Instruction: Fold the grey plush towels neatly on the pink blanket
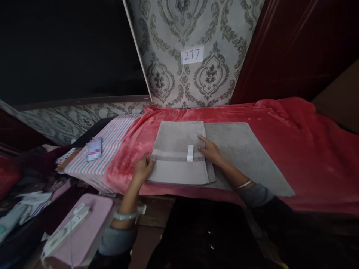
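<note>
A folded grey towel (179, 138) with a smoother band across it and a small white label (190, 153) lies in front of me. It overlaps the left part of a larger flat grey cloth (238, 149). At the towel's left edge is my left hand (142, 169), thumb and forefinger apart and touching its side. My right hand (210, 150) rests at the right edge with forefinger and thumb spread over the fabric. Neither hand visibly closes round the cloth, though some fingers are hidden.
Beneath the cloths spreads a red plush blanket (280, 123), with a striped cloth (103, 144) to its left. A blurred small packet (94, 149) lies on the stripes. Lower left, a white power strip (66, 229) sits on a pink stool (95, 216). Behind stands a dark screen (73, 48).
</note>
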A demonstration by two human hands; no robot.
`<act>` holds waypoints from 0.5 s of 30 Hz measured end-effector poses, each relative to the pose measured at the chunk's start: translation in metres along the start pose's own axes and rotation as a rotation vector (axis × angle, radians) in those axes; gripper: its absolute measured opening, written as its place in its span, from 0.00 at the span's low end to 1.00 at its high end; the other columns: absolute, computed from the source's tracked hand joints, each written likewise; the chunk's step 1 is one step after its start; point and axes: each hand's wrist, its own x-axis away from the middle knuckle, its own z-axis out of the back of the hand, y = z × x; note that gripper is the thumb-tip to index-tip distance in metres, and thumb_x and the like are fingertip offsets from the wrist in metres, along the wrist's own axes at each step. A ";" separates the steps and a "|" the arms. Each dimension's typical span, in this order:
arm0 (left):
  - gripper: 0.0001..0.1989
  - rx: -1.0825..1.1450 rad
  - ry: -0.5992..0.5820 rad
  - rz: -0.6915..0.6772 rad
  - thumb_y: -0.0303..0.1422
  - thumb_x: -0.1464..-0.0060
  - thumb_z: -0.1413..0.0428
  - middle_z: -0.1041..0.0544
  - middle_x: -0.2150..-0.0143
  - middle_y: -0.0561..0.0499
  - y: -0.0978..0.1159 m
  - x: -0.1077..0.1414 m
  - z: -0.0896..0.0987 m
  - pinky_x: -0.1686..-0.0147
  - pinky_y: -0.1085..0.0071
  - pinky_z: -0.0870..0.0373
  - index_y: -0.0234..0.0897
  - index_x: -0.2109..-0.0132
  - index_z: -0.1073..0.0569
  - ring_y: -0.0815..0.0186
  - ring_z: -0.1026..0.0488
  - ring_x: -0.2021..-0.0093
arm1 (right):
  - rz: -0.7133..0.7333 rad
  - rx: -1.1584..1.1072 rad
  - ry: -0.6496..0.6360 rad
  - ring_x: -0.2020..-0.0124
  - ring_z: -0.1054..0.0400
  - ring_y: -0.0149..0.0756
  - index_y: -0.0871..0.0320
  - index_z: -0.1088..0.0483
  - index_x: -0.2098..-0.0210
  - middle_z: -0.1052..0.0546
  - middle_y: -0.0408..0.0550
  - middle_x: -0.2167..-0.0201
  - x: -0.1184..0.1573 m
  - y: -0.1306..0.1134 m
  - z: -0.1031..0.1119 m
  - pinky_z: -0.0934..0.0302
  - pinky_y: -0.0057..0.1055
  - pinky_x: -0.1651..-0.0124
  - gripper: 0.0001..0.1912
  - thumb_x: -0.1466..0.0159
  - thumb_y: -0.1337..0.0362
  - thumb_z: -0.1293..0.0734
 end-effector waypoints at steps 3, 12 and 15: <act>0.25 -0.111 -0.030 0.019 0.38 0.40 0.49 0.18 0.58 0.42 0.015 -0.012 -0.001 0.59 0.66 0.28 0.29 0.40 0.29 0.56 0.21 0.56 | -0.005 -0.023 0.018 0.36 0.37 0.40 0.56 0.36 0.35 0.30 0.50 0.37 0.001 -0.002 -0.003 0.43 0.40 0.34 0.33 0.40 0.70 0.36; 0.19 -0.224 -0.094 0.048 0.39 0.38 0.52 0.19 0.58 0.41 0.016 -0.017 -0.002 0.63 0.68 0.32 0.32 0.52 0.24 0.56 0.22 0.58 | -0.125 -0.025 -0.020 0.43 0.30 0.47 0.61 0.38 0.34 0.26 0.55 0.41 0.016 -0.003 0.007 0.36 0.42 0.41 0.33 0.38 0.65 0.35; 0.19 -0.225 -0.117 0.032 0.42 0.38 0.53 0.19 0.61 0.41 0.015 -0.021 -0.002 0.66 0.68 0.34 0.33 0.57 0.23 0.57 0.22 0.61 | -0.097 -0.006 -0.048 0.40 0.32 0.46 0.61 0.39 0.33 0.28 0.55 0.39 0.022 -0.007 0.006 0.38 0.41 0.39 0.35 0.39 0.66 0.34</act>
